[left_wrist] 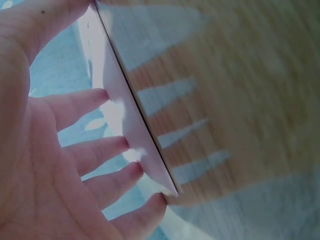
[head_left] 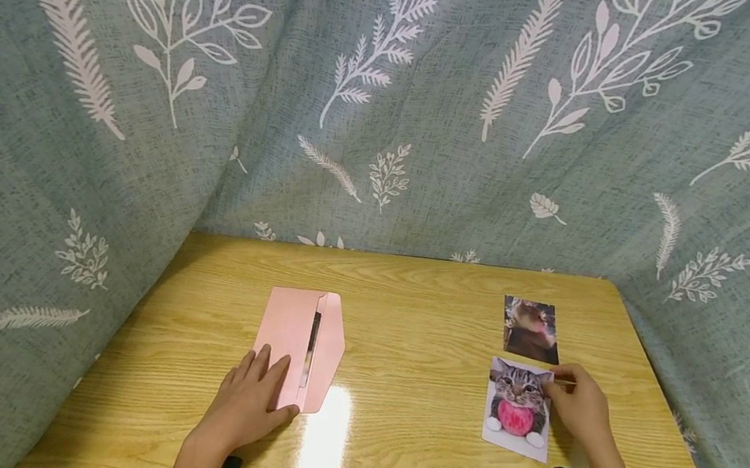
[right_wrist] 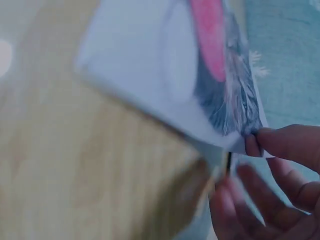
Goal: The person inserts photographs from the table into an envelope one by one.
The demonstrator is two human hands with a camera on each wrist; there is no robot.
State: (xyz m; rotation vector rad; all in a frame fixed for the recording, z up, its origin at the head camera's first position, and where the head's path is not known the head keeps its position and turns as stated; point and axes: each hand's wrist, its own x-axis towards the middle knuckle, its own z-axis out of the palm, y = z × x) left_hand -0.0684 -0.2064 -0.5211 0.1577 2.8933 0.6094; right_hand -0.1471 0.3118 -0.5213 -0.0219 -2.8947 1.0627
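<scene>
Your right hand (right_wrist: 285, 212) pinches one corner of a photo (right_wrist: 145, 60) between the thumb and a fingertip. Your other fingers bend below the photo's edge, a little blurred. On the photo you can see a white background, grey striped fur, a bright pink patch and a rounded white shape. Next to your fingers is a narrow dark strip (right_wrist: 229, 162), too small to make out. The wooden bench (right_wrist: 75, 165) fills the left, with a dark shadow (right_wrist: 172, 210) near your hand, and a blue-green curtain (right_wrist: 287, 85) lies beyond.
</scene>
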